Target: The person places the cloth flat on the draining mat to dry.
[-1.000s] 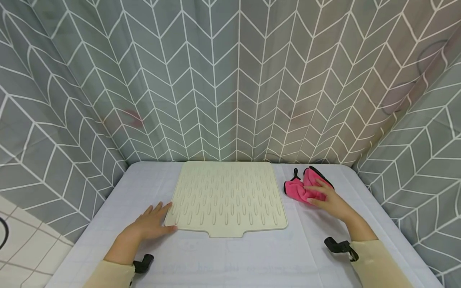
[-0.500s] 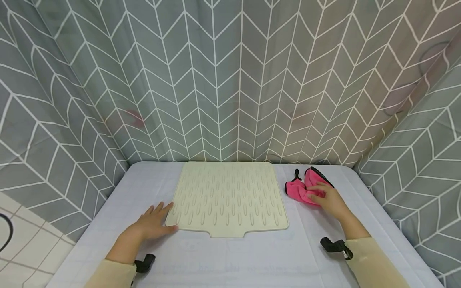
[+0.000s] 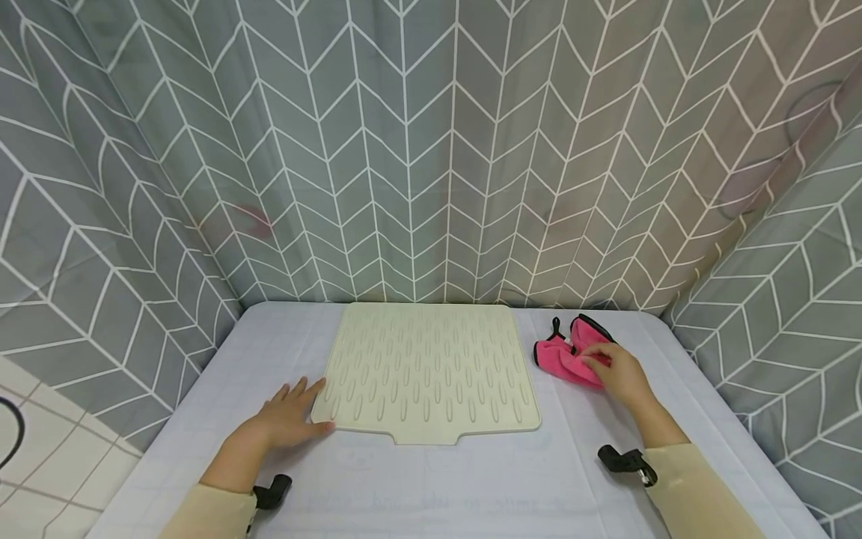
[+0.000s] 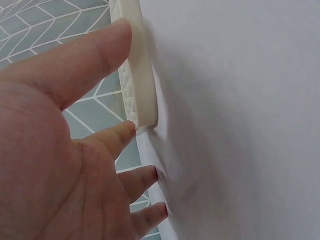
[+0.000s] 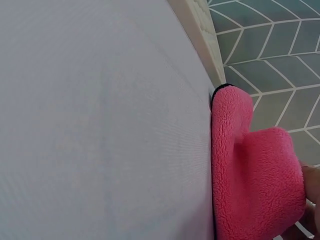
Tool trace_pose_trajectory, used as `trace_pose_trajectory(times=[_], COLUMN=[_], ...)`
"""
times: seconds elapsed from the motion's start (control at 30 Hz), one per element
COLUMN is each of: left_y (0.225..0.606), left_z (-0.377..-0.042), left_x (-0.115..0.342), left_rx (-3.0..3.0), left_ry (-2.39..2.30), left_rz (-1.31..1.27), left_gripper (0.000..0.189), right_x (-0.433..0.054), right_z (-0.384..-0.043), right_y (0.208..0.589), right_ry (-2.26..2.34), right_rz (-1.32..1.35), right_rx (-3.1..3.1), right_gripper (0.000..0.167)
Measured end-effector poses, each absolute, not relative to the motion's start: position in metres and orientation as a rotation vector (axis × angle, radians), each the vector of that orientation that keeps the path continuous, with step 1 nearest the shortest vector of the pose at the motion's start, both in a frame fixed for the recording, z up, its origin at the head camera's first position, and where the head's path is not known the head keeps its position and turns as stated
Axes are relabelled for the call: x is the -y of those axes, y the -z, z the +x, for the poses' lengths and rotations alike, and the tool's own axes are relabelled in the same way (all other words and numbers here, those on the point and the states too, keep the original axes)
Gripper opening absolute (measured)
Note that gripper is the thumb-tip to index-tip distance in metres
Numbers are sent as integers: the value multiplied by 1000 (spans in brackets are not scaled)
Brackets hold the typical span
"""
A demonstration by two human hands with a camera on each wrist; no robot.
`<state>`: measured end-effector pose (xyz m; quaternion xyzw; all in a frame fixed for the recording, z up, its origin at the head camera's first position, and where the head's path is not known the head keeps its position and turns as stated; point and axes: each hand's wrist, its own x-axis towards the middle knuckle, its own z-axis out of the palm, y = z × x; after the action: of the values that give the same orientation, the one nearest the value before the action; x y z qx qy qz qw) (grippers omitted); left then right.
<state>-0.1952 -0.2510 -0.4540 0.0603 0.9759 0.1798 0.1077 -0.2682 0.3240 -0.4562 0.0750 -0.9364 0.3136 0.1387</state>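
A cream rectangular mat with raised oval ridges and a front tab lies flat on the white cloth. At its near left corner rests my left hand, fingers spread and straight; up close in the left wrist view, thumb and index finger meet the mat's edge. Right of the mat lies a crumpled pink fleecy cloth with black trim and a black hanging loop. My right hand pinches a fold of it between thumb and fingers. In the right wrist view the pink cloth hides most of the fingers.
The table is covered in white fabric. Grey curtains with white chevron lines hang behind and at both sides. Black wrist mounts sit at both cuffs. Pale floor tiles show at the lower left.
My right hand's fingers have drawn together from spread over the pink cloth to pinching it, and the hand has shifted slightly left. My left hand and the mat stay put.
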Motion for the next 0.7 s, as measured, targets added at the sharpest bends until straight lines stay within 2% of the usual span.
trace_pose_trajectory(times=[0.33,0.7], left_y=[452,454], left_z=[-194,-194], left_x=[250,250], left_rx=[-2877,-2878], left_ry=[-519,-517], left_rz=[171,170], left_gripper=[94,94], right_x=[-320,-303], right_z=[-263,-255], right_y=[451,419], right_ry=[-879,-955], right_rz=[150,125], right_rx=[2464,2257], right_gripper=[12,11])
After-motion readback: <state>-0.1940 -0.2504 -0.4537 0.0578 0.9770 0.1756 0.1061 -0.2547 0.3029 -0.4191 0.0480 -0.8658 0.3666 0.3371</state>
